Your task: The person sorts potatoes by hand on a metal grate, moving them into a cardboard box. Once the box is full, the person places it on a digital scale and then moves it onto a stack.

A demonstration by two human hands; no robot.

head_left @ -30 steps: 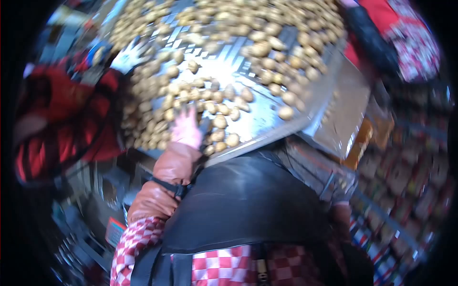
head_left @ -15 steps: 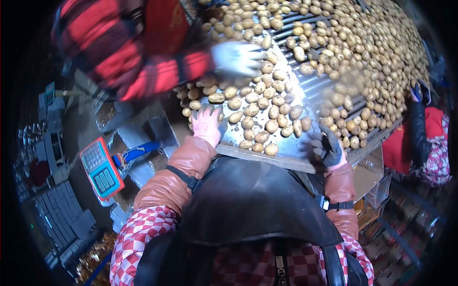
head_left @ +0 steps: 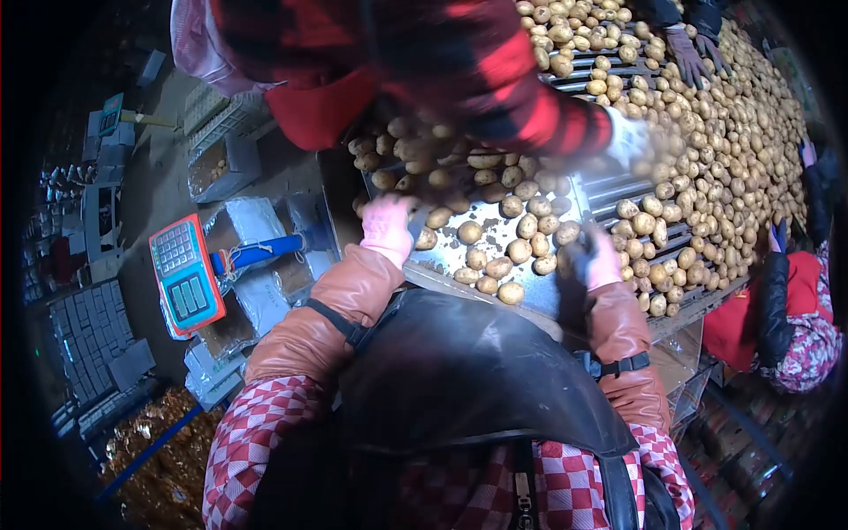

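Observation:
Several potatoes [head_left: 519, 251] lie loose on a worn metal tray [head_left: 442, 256] in front of me. At the tray's left side is my left hand [head_left: 389, 223], in a pink and grey glove, beside some potatoes; its fingers are blurred and partly hidden. My right hand [head_left: 597, 258], gloved the same way, is at the tray's right edge, near the metal bars [head_left: 609, 190]; its dark fingertips are smeared by motion. Whether either hand grips a potato cannot be made out.
A co-worker in a red and black plaid sleeve [head_left: 495, 79] leans across, a white-gloved hand [head_left: 629, 140] over the potato heap [head_left: 733, 150]. Other gloved hands [head_left: 689, 55] touch the heap at the back. A scale [head_left: 187, 276] and boxes [head_left: 221, 168] stand left.
The co-worker's white glove has moved right, from the tray to the heap. Fewer potatoes lie on the tray's near part. My right hand has shifted slightly left. More gloved hands show at the back.

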